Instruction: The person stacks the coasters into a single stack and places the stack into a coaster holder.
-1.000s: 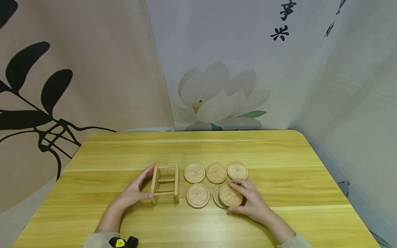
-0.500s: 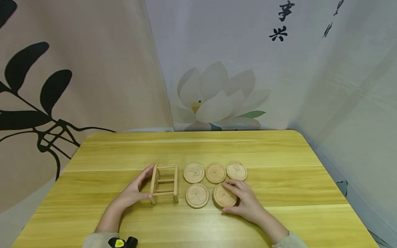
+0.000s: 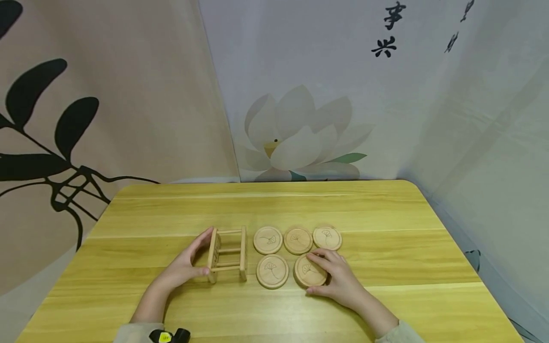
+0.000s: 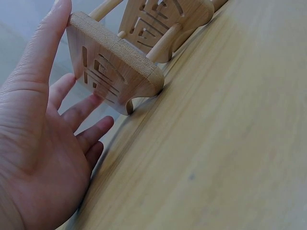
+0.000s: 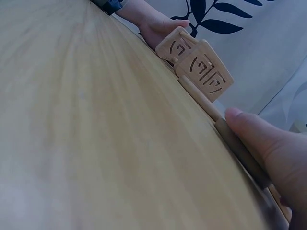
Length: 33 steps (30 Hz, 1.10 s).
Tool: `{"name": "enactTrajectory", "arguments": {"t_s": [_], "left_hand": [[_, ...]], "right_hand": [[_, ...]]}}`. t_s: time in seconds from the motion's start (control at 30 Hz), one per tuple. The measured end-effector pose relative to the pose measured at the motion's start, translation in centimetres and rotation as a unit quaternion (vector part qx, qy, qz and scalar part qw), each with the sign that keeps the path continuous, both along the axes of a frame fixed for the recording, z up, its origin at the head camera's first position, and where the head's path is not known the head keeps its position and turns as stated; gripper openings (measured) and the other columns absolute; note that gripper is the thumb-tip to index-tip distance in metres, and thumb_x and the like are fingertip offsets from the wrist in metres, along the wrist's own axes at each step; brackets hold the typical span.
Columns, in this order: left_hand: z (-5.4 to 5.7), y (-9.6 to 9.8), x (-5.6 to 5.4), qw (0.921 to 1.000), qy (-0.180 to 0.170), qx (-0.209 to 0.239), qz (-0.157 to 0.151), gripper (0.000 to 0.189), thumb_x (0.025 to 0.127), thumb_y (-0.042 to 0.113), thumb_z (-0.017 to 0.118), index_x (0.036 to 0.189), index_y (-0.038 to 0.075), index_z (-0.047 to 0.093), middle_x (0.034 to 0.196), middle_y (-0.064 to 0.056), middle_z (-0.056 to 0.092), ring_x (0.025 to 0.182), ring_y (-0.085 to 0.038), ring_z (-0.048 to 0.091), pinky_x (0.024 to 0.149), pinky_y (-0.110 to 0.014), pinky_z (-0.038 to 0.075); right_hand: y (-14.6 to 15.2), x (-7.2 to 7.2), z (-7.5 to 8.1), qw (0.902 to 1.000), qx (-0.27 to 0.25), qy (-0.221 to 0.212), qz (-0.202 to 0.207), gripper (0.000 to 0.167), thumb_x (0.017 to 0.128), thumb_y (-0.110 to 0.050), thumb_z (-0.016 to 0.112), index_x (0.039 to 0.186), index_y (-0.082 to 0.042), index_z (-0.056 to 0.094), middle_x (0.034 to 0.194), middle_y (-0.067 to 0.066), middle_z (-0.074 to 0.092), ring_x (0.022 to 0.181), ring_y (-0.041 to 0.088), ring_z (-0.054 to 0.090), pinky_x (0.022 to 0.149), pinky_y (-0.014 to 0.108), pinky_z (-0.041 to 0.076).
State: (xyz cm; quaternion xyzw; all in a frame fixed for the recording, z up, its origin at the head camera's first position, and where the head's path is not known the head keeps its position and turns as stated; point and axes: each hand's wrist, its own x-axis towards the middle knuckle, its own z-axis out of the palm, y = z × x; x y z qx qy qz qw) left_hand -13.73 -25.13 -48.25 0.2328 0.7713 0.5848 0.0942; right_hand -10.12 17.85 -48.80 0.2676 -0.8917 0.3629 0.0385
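A wooden coaster rack (image 3: 244, 252), two slotted panels joined by rods, stands left of the table's middle. My left hand (image 3: 184, 267) holds its left panel, with the thumb at the near edge and fingers toward the far edge; the left wrist view shows fingertips against the carved panel (image 4: 103, 74). My right hand (image 3: 343, 281) grips a round wooden coaster (image 3: 307, 272) with an engraved ginkgo leaf, thumb at the near rim and fingers at the far rim. That coaster lies on another one, which is mostly hidden. Another coaster (image 3: 272, 271) lies flat between rack and stack.
Behind these, three more engraved coasters lie in a row: a left one (image 3: 268, 240), a middle one (image 3: 298, 240) and a right one (image 3: 327, 237). All rest on a wooden table (image 3: 274, 205). A printed curtain (image 3: 300, 57) hangs beyond its far edge.
My right hand has moved slightly left with the coaster, which now sits nearly squarely over the one beneath. The left hand and rack have stayed in place.
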Motion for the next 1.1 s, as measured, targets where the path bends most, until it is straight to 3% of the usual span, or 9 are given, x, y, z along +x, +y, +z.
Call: {"name": "enactTrajectory", "arguments": {"t_s": [0.43,0.87,1.1], "left_hand": [[-0.03,0.01,-0.02,1.0,0.0,-0.005,0.004,0.101,0.078,0.034,0.08,0.155,0.018,0.016,0.153,-0.017,0.025,0.137,-0.042,0.017,0.101,-0.073,0.004],[0.08,0.17,0.05,1.0,-0.003,-0.003,0.003,0.102,0.078,0.033,0.08,0.155,0.014,0.015,0.153,-0.018,0.024,0.138,-0.042,0.017,0.101,-0.073,0.004],[0.0,0.03,0.01,1.0,-0.003,-0.004,0.004,0.101,0.078,0.033,0.08,0.155,0.015,0.016,0.153,-0.018,0.025,0.137,-0.043,0.016,0.1,-0.074,0.003]], "right_hand": [[-0.13,-0.08,-0.02,0.9999,-0.003,-0.016,-0.001,0.084,0.066,-0.049,0.082,0.135,-0.01,0.055,0.135,0.003,0.049,0.124,0.024,0.041,0.098,0.055,0.036],[-0.42,-0.23,-0.18,0.9998,0.012,-0.004,-0.011,0.085,0.066,-0.053,0.082,0.136,-0.012,0.055,0.135,0.003,0.049,0.126,0.026,0.04,0.1,0.055,0.035],[-0.63,-0.42,-0.15,0.9996,0.006,0.025,-0.013,0.088,0.064,-0.053,0.083,0.137,-0.014,0.053,0.139,0.006,0.046,0.127,0.024,0.038,0.099,0.056,0.034]]}}
